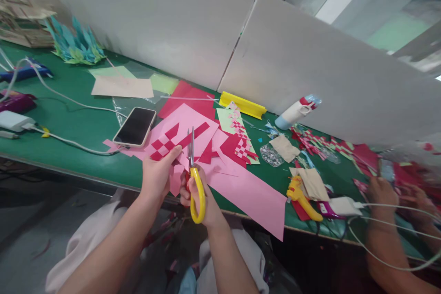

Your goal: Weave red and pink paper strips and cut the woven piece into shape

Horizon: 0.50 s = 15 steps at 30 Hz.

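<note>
My left hand (156, 174) pinches the lower edge of a woven piece of red and pink paper strips (166, 144). Yellow-handled scissors (198, 197) are in my right hand (203, 188), their blades pointing away from me and slightly parted. The blades lie close to the red strip (198, 134) that reaches right from the weave; whether they touch it I cannot tell. Pink paper sheets (253, 193) spread beneath and to the right of my hands. A finished-looking woven paper fish (241, 149) lies to the right on red and pale green paper.
On the green table (79, 128), a phone (135, 126) with a white cable lies left. A yellow channel piece (243, 105) and a bottle (298, 111) are near the partition. A yellow glue gun (303, 197) sits right, near another person's hands (382, 195). Blue-green paper leaves (77, 43) stand back left.
</note>
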Each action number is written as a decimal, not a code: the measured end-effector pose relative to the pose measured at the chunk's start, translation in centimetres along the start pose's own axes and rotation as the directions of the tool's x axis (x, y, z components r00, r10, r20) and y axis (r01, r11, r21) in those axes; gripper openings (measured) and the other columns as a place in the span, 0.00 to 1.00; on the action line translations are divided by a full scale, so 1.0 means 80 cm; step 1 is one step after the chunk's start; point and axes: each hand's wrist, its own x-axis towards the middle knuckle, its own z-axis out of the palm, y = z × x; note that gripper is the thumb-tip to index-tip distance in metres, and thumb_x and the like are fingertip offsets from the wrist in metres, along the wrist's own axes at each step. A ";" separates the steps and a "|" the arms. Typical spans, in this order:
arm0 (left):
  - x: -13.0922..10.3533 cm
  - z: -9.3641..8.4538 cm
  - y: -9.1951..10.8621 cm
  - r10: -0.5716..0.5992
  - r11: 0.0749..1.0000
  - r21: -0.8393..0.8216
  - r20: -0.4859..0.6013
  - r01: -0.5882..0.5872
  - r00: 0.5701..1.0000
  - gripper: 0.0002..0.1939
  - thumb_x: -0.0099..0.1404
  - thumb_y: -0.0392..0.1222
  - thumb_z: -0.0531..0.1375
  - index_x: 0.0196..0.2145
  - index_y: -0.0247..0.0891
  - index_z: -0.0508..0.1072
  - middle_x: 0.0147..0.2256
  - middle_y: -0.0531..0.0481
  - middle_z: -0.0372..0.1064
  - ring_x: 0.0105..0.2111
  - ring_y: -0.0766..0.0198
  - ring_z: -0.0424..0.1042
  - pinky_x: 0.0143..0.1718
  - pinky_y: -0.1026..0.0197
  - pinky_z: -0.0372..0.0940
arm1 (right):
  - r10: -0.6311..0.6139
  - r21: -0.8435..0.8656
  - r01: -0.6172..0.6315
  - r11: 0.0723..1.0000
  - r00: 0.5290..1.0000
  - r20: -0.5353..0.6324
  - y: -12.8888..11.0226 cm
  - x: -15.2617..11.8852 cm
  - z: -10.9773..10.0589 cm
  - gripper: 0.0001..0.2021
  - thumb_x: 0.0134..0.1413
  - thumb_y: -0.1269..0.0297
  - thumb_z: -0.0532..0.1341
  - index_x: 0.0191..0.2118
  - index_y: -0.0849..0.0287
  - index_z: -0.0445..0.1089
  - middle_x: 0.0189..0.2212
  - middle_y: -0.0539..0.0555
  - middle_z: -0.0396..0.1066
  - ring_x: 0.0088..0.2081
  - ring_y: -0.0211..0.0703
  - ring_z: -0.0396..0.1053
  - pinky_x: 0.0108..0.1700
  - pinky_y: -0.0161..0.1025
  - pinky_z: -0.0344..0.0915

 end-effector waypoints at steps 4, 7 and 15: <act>-0.001 0.001 0.000 -0.016 1.000 0.000 -0.016 0.016 1.000 0.13 0.43 0.38 0.72 0.28 0.34 0.78 0.25 0.52 0.74 0.25 0.67 0.71 0.30 0.64 0.67 | 0.002 0.008 -0.002 1.000 1.000 -0.009 0.002 0.002 0.000 0.18 0.51 0.50 0.65 0.41 0.49 0.58 0.31 0.44 0.58 0.23 0.26 0.51 0.23 0.24 0.49; -0.002 0.002 0.000 -0.016 1.000 -0.013 -0.013 0.016 1.000 0.12 0.43 0.37 0.72 0.27 0.34 0.77 0.24 0.52 0.74 0.24 0.68 0.71 0.29 0.65 0.66 | 0.001 0.016 -0.001 1.000 1.000 -0.031 0.004 0.003 0.000 0.21 0.48 0.49 0.67 0.41 0.48 0.57 0.30 0.44 0.57 0.23 0.27 0.52 0.23 0.25 0.49; -0.003 0.002 -0.005 -0.008 1.000 -0.002 -0.021 0.008 1.000 0.12 0.44 0.38 0.72 0.28 0.34 0.78 0.25 0.52 0.74 0.25 0.67 0.72 0.31 0.64 0.67 | 0.006 0.055 -0.004 0.998 0.999 -0.040 0.007 0.004 0.001 0.22 0.48 0.49 0.67 0.43 0.48 0.57 0.30 0.44 0.56 0.23 0.26 0.53 0.23 0.24 0.50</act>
